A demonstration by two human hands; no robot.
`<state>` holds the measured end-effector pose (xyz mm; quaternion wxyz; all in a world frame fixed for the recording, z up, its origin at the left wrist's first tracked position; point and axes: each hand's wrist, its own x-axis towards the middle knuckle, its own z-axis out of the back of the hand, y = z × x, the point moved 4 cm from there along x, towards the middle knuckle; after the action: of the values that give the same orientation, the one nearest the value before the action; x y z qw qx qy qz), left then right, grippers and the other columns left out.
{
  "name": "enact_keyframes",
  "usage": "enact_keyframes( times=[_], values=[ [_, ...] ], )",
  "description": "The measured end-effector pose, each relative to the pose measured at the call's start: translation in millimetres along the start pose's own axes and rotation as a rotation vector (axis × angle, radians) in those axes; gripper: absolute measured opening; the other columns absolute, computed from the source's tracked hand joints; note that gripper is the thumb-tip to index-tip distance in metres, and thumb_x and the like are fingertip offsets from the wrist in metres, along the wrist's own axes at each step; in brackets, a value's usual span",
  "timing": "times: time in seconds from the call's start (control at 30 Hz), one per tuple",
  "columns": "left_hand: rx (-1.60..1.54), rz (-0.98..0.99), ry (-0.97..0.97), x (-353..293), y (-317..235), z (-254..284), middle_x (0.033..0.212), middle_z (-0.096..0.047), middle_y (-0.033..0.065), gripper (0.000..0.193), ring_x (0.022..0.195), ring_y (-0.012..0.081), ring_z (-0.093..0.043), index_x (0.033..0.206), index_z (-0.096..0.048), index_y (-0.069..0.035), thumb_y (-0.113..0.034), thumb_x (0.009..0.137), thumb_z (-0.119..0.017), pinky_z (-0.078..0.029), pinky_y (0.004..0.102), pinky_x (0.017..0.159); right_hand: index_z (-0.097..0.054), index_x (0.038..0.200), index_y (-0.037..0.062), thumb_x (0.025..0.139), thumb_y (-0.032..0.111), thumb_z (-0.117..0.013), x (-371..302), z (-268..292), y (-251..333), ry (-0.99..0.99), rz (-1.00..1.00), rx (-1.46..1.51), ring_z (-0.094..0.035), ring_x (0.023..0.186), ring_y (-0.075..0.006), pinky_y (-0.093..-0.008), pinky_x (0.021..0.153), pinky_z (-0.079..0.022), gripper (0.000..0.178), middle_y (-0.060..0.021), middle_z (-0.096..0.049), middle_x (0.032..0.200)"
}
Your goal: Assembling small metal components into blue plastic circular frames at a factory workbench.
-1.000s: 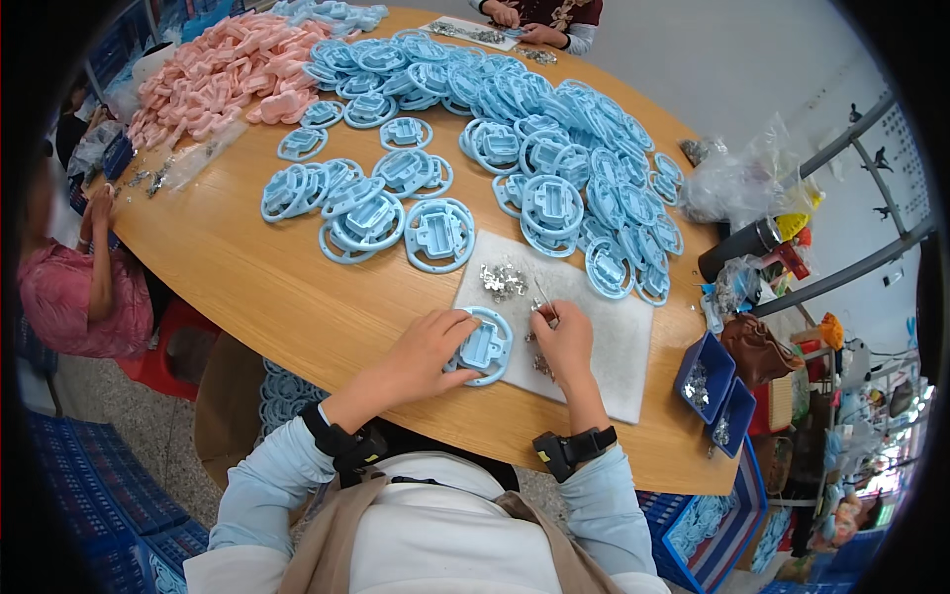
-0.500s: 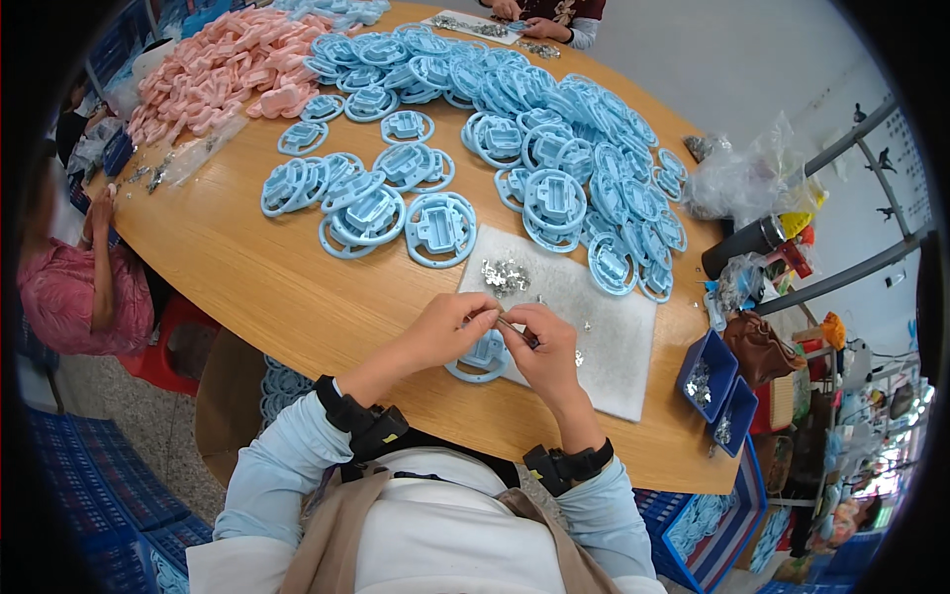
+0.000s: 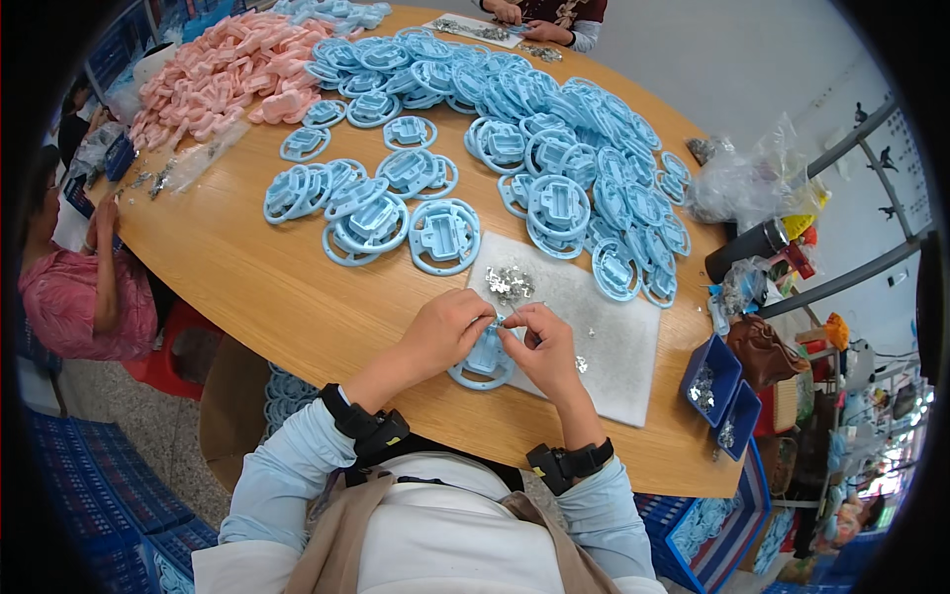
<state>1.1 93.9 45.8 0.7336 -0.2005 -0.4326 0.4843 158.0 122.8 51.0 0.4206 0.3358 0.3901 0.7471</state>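
Observation:
A light-blue round plastic part (image 3: 485, 372), shaped like a steering wheel, lies at the table's near edge, partly on a white foam mat (image 3: 623, 342) and partly covered by my fingers. My left hand (image 3: 443, 332) is closed in a pinch at the top of this part. Across from it, my right hand (image 3: 544, 351) has thumb and forefinger pinched close to the left fingertips. Whatever is between the fingers is too small to name. Just beyond my hands, a heap of small shiny metal pieces (image 3: 511, 284) sits on the mat, with a few loose ones (image 3: 582, 364) to its right.
Many blue wheel parts (image 3: 554, 109) are piled beyond the mat, with pink plastic parts (image 3: 233, 64) at the far left. Two blue bins (image 3: 712, 371) of metal pieces stand at the right edge. A black cylinder (image 3: 749, 247) is behind them. Other people sit left and opposite.
My fingertips have moved slightly down and left to the top of the blue part. The dark thin piece seen between them before no longer shows clearly. The view has shifted slightly.

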Motion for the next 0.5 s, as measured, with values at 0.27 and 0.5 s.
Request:
enact_keyframes(
  times=[0.27,0.5],
  values=[
    [0.13,-0.081,0.04,-15.5,-3.7,-2.6,0.097,-0.059,0.0148,0.025,0.088,0.0323,-0.056,0.102,-0.059,0.0,-0.004,0.077,-0.061,-0.046,0.041,0.077,-0.065,0.083,0.0017,0.073,0.008,-0.068,-2.3,1.1,-5.3,0.068,0.023,-0.103,-0.05,0.058,-0.0129,-0.0254,0.052,-0.041,0.012,-0.0037,-0.057,0.085],
    [0.166,-0.092,0.047,-25.1,-4.4,-0.7,0.105,-0.057,0.017,0.027,0.092,0.0334,-0.055,0.101,-0.059,0.0,-0.005,0.075,-0.064,-0.045,0.0401,0.079,-0.065,0.084,0.0029,0.073,0.01,-0.068,1.0,-2.0,-2.1,0.102,0.133,-0.252,-0.061,0.068,-0.024,-0.0334,0.06,-0.049,0.013,-0.007,-0.058,0.091]
  ],
)
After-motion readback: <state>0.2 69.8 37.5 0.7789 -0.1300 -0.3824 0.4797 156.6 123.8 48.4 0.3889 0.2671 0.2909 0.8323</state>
